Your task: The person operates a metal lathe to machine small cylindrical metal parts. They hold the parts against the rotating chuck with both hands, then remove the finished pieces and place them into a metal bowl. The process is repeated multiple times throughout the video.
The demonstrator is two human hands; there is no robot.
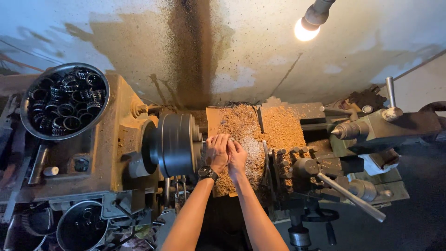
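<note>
My left hand [217, 151], with a dark watch on its wrist, and my right hand [237, 155] are pressed together at the face of a lathe's dark round chuck [175, 144]. The fingers of both curl around a small shiny metal part [231, 139], mostly hidden by them. Brown and silvery chips [260, 128] cover the lathe bed just behind and to the right of my hands. The tool post [288, 160] stands close to the right of my right hand.
A metal bowl [28, 118] full of dark metal rings sits on the headstock at the left. A second bowl [62, 232] stands lower left. The tailstock [367, 129] points in from the right, with a long lever [350, 197] below it. A lit bulb [304, 30] hangs above.
</note>
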